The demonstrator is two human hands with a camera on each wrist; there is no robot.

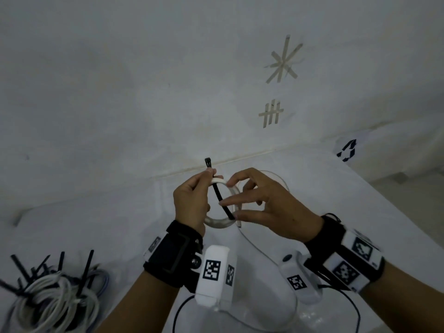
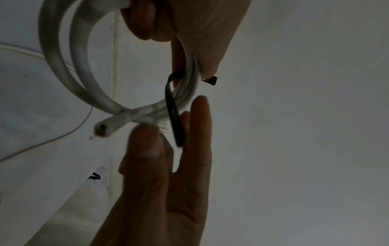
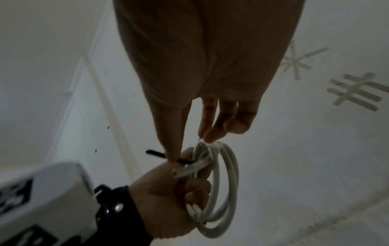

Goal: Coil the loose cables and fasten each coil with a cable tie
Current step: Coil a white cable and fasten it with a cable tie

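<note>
While the left hand [image 1: 191, 200] is gripping the white cable coil [image 3: 219, 186] with curled fingers and pinning the head end of the black cable tie [image 1: 222, 200] against it, the right hand [image 1: 266, 207] is working the tie's free tail. The coil is being held in the air above the white table [image 1: 336, 212], at the centre of the head view. The tie's head [image 1: 208, 162] is sticking up at 12 o'clock from the left thumb; the strap is running down toward 5 o'clock, where the right thumb and a finger are pinching its tip, the other fingers spread loosely.

Judgement on the step: the tail needs to be brought round all the turns and fed into the head, ridged side inward — the left grip should be keeping the turns bunched so none slips outside the loop. The cut cable end [image 2: 101, 130] is poking out near the strap and could be left outside it.

At 8 o'clock a pile of tied coils [image 1: 55, 299] is lying with black tie tails bristling upward. At 1 o'clock tape marks [image 1: 283, 61] are stuck on the surface. A thin wire [image 1: 254, 246] is trailing below the hands — a possible snag.
</note>
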